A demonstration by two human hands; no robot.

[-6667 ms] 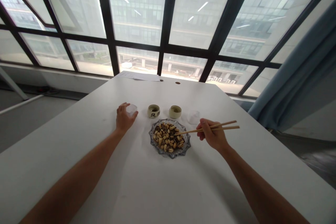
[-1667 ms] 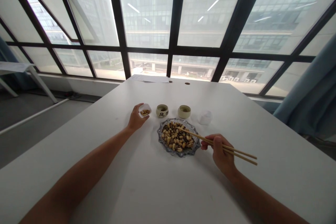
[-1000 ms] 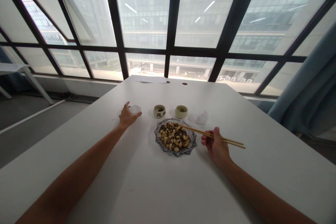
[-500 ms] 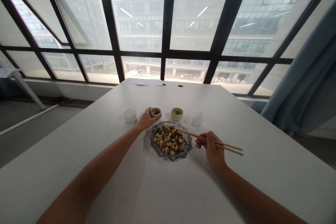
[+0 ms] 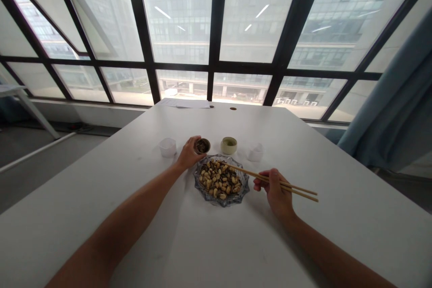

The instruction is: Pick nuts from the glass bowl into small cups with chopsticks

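1. Your left hand (image 5: 188, 155) is gripping a tilted cup (image 5: 208, 146) just beyond the glass dish (image 5: 245, 183); leaning it farther could spill its seeds (image 5: 202, 146).
2. Your right hand (image 5: 278, 193) is holding chopsticks (image 5: 246, 171) over nuts (image 5: 222, 184); a jerk could scatter them onto the surface (image 5: 209, 243).

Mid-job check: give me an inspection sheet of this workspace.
Surface: white table, faint marks.
Things: glass bowl of pistachio-like nuts and dark seeds; tilted cup with dark bits inside; pale green cup; two translucent containers.
Clutter: papers, far edge.
Hands: left hand grips the tilted cup; right hand holds chopsticks, tips at the nuts.
Cables: dark lines on left floor, too blurred to confirm.
Surroundings: black-framed windows, blue curtain, another table at left.
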